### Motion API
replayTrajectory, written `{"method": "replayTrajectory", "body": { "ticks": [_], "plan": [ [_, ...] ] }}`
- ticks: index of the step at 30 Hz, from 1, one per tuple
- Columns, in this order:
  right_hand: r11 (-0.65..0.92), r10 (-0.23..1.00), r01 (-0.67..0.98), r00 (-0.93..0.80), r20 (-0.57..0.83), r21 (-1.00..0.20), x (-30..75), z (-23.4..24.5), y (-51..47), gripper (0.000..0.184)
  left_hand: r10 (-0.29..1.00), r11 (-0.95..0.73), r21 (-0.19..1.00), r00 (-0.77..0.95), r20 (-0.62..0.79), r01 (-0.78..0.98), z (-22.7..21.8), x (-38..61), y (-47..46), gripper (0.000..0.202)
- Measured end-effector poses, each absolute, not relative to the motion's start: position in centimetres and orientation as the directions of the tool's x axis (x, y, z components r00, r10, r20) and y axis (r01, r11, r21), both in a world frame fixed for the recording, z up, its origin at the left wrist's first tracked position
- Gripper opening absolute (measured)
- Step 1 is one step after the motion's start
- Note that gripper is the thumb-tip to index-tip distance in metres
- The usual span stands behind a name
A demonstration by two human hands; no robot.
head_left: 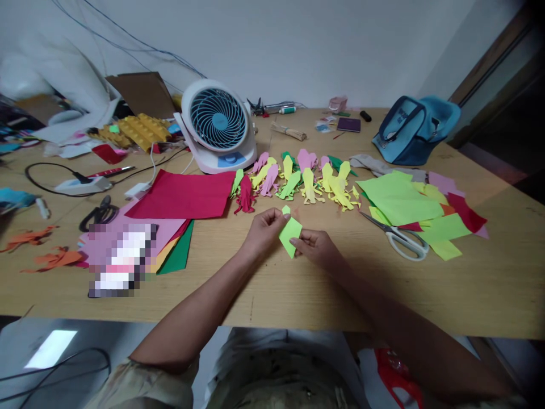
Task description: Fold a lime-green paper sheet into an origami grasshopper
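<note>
A small piece of folded lime-green paper (pixel 291 234) is held above the wooden table, between my two hands. My left hand (pixel 267 228) pinches it near its narrow upper end. At the lower right edge, the thumb and fingers of my right hand (pixel 315 245) grip it. Just beyond lie several folded paper figures in yellow, pink, green and red, among them a yellow figure (pixel 310 184) and a red figure (pixel 245 194). White-handled scissors (pixel 404 241) rest to the right, beside loose lime-green sheets (pixel 400 199).
A white fan (pixel 219 122) stands behind the figures. Red paper (pixel 183 196) covers part of a coloured stack on the left, near a blurred-out phone (pixel 125 258) and black scissors (pixel 100 215). Orange paper figures (pixel 59 258) lie far left. A blue bag (pixel 411 130) sits back right.
</note>
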State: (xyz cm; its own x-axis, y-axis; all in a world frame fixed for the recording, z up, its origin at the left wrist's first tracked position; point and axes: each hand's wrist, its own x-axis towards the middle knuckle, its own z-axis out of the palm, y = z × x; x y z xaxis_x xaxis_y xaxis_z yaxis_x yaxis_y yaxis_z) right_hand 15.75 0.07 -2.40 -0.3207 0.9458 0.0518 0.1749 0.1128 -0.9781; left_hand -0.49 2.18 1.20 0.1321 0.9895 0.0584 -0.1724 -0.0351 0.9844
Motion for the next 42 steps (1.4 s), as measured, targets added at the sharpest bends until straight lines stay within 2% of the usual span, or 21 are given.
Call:
{"method": "replayTrajectory", "body": {
  "ticks": [9, 17, 24, 28, 31, 35, 37, 39, 42],
  "plan": [
    [0.139, 0.910, 0.311, -0.415, -0.003, -0.940, 15.3, -1.9, -0.5, 0.032, 0.995, -0.103, 0.982, -0.026, 0.100, -0.158, 1.6, -0.8, 2.5, 0.036],
    [0.076, 0.897, 0.251, -0.440, -0.044, -0.965, 15.1, -1.6, -0.8, 0.033, 0.992, -0.125, 0.982, -0.037, 0.120, -0.145, 1.6, -0.9, 2.3, 0.034],
    [0.169, 0.881, 0.247, -0.472, 0.033, -0.954, 15.3, -2.3, -0.6, 0.031, 0.990, -0.140, 0.983, -0.048, 0.135, -0.115, 1.9, -1.2, 2.4, 0.038],
    [0.149, 0.880, 0.231, -0.475, 0.022, -0.961, 15.3, -2.1, -0.7, 0.029, 0.990, -0.140, 0.981, -0.049, 0.135, -0.131, 1.9, -1.2, 2.5, 0.040],
    [0.144, 0.866, 0.255, -0.499, -0.003, -0.956, 15.6, -2.0, -0.7, 0.029, 0.991, -0.137, 0.983, -0.024, 0.135, -0.125, 1.9, -1.2, 2.5, 0.042],
    [0.263, 0.836, 0.355, -0.547, 0.028, -0.897, 16.9, -1.6, -0.2, 0.025, 0.987, -0.159, 0.981, 0.000, 0.160, -0.109, 2.3, -1.3, 2.3, 0.044],
    [0.284, 0.851, 0.381, -0.522, 0.049, -0.880, 17.7, -1.1, 0.2, 0.021, 0.986, -0.160, 0.982, 0.031, 0.164, -0.095, 2.4, -1.1, 2.1, 0.045],
    [0.263, 0.905, 0.376, -0.416, 0.092, -0.888, 18.3, -0.4, 0.5, 0.021, 0.982, -0.160, 0.984, 0.088, 0.167, -0.084, 2.4, -0.9, 1.7, 0.044],
    [0.239, 0.950, 0.202, -0.253, 0.185, -0.950, 18.5, 0.4, 0.8, 0.023, 0.965, -0.167, 0.984, 0.194, 0.176, -0.063, 2.1, -0.5, 1.1, 0.040]
  ]
}}
